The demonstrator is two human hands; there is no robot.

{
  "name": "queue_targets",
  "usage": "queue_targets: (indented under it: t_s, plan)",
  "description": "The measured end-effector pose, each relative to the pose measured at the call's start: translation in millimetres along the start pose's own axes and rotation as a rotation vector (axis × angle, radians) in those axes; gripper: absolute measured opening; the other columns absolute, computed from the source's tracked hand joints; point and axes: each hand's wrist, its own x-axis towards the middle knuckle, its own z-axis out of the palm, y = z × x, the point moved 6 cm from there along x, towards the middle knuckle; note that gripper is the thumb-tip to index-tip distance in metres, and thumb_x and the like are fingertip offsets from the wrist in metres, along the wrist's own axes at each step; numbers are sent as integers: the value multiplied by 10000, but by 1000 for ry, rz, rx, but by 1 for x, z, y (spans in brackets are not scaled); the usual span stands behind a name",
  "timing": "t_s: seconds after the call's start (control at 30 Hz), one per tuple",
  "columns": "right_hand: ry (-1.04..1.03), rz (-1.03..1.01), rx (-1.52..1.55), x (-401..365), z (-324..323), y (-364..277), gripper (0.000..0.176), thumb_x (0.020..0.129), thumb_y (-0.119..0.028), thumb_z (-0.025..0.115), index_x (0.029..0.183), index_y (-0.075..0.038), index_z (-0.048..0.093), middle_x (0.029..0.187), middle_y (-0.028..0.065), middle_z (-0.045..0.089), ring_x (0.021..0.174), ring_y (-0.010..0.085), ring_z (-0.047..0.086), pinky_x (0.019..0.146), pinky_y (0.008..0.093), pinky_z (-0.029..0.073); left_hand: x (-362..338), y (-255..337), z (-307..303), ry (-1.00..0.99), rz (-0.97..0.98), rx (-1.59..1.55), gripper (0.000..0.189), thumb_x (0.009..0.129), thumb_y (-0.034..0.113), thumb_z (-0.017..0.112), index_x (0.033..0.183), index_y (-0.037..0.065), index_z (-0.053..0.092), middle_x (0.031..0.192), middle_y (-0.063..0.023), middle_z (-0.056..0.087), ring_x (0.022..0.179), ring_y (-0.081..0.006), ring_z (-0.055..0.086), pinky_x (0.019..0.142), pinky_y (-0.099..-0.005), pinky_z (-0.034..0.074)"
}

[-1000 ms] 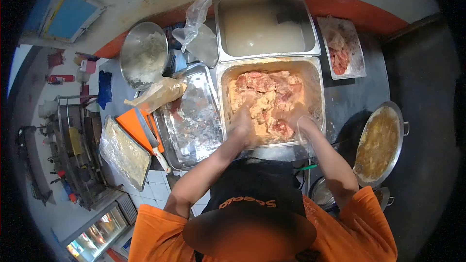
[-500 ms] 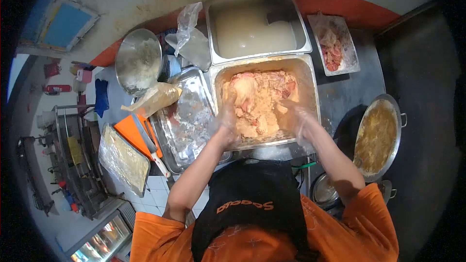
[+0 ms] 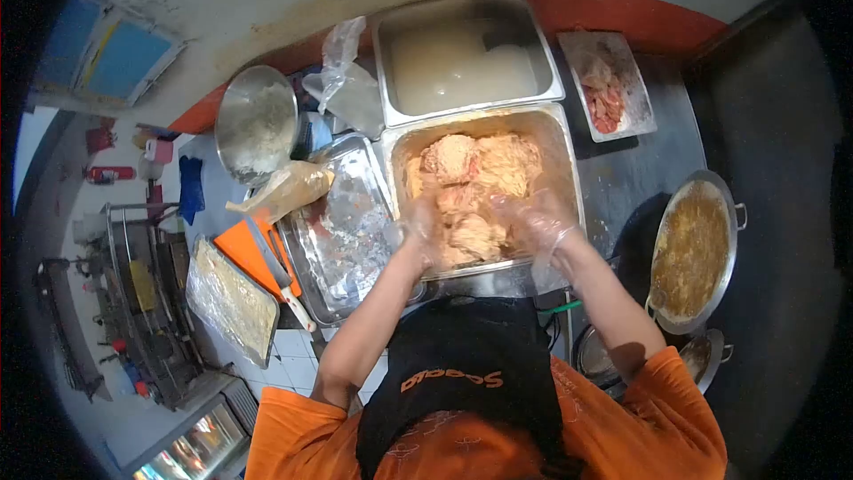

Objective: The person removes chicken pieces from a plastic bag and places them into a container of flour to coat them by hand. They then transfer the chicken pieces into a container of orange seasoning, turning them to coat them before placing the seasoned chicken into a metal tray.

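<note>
Raw chicken pieces [image 3: 453, 160] coated in pale orange flour fill a deep steel pan [image 3: 570, 169] in front of me. My left hand [image 3: 425, 227], in a clear plastic glove, is inside the pan at its left side against the coated meat. Motion smears its fingers. Across from it, my right hand [image 3: 542, 220], gloved the same way, reaches over the pan's right part with fingers stretched toward the chicken. Behind this pan stands a second steel pan [image 3: 382, 62] with cloudy liquid [image 3: 462, 67].
On the left are a floury steel bowl [image 3: 231, 124], a bag of flour [image 3: 289, 191], a messy tray [image 3: 342, 240], a knife [image 3: 271, 258] on an orange board [image 3: 235, 240] and a wrapped tray [image 3: 231, 302]. A meat tray [image 3: 635, 89] and a wide oil pan [image 3: 689, 258] are right.
The chicken in the pan has been turned over, and more pieces show a flour coat. Both hands remain in the pan, the right one lower and nearer its front.
</note>
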Motion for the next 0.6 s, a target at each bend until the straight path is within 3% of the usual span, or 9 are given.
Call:
queue_targets:
  t_s: [0.03,0.1,0.17,0.23,0.3,0.37,0.43,0.57,0.6]
  plan:
    - [13,-2,7,7,-13,11,978,820,-395,813,1451,160,312,1404,330,489,1343,341,488,1091,395,423,-15,20,6,73,131,-1,742,981,633,407,1473,77,418,1355,-168,573,1124,-289,647,928,-491,569]
    - [-27,153,255,30,-30,46,814,858,-343,783,1441,81,405,1536,293,352,1456,373,321,1156,506,330,-21,35,32,-268,51,-188,826,941,722,431,1459,77,437,1334,-159,589,1157,-290,642,975,-504,550]
    - [-77,263,521,62,-23,99,672,881,-302,762,1400,22,484,1574,251,321,1492,358,251,1171,578,274,-23,50,35,127,110,113,868,915,743,466,1461,68,442,1337,-167,589,1145,-305,645,957,-527,556]
    - [125,296,325,73,3,91,432,904,-275,748,1205,9,623,1189,128,631,1004,224,595,817,395,500,39,41,15,23,105,64,872,908,741,487,1447,55,470,1415,-178,527,1153,-316,631,963,-485,549]
    - [35,237,404,119,18,121,429,905,-276,741,1194,19,626,1149,136,645,1018,221,598,826,394,501,56,42,-3,377,147,460,866,899,752,495,1420,60,516,1406,-176,539,1192,-301,596,996,-456,505]
    - [-54,174,483,113,33,102,427,906,-277,734,1183,30,628,1109,145,660,1033,219,600,835,393,501,91,26,-26,227,96,289,848,894,753,512,1396,71,549,1342,-164,596,1234,-262,558,1035,-453,450]
    - [126,131,-189,48,33,16,423,873,-263,759,1141,42,642,998,150,666,1048,208,606,845,384,502,102,26,-24,-77,148,148,826,910,725,512,1386,51,555,1302,-165,626,1246,-229,551,1044,-453,445]
    - [209,-350,-393,35,18,22,343,821,-220,764,1002,52,661,819,138,649,770,268,647,760,394,536,69,17,-26,58,27,17,566,999,542,474,1264,66,627,1223,-147,677,1009,-247,694,834,-469,586]
    - [71,15,-189,-16,19,-28,293,840,-144,743,1032,56,647,890,154,672,800,252,662,730,365,540,44,32,-10,113,-102,53,454,1003,443,503,1233,76,638,1177,-138,697,917,-263,726,733,-456,619]
